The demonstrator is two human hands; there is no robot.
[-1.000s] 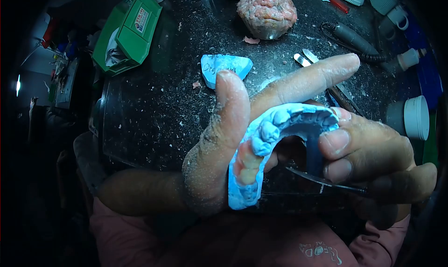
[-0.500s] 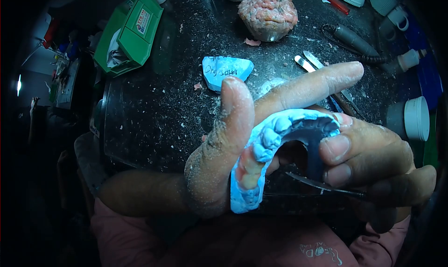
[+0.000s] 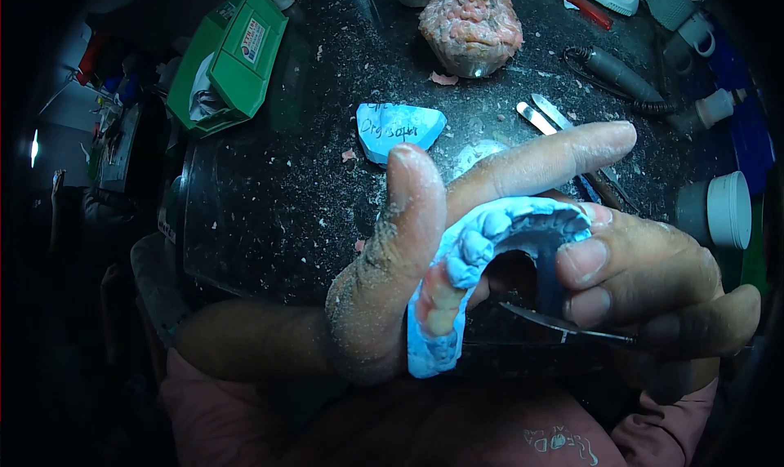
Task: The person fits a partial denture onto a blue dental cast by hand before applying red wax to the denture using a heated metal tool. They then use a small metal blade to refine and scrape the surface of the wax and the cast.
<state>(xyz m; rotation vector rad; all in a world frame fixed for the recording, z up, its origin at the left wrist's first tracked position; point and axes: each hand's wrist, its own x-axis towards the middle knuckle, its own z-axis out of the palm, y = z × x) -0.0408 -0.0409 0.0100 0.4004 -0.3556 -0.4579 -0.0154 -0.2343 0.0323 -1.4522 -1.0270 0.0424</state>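
Observation:
A blue plaster dental cast (image 3: 494, 226) is held up in my left hand (image 3: 367, 287), thumb along its left side and index finger stretched out behind it. On its near left part, pink wax (image 3: 430, 295) surrounds cream-coloured teeth (image 3: 442, 316). My right hand (image 3: 653, 267) is at the cast's right side, bent fingertips against or very close to it. Below those fingertips a thin knife (image 3: 563, 328) points left, its blade under the cast's open arch. The handle end is in shadow at my right hand's dark lower fingers.
Behind the cast lies another blue plaster piece (image 3: 400, 131) with handwriting. A pink wax-covered lump (image 3: 469, 30) stands at the back, a green bin (image 3: 233, 67) at back left. Metal tools (image 3: 535, 118), a dark handpiece (image 3: 616, 75) and a white-lidded tub (image 3: 728, 210) are on the right.
Almost nothing differs. The cast and both hands keep the same hold, and the cast sits slightly lower in view, tilted a touch. The bench has shifted slightly downward too.

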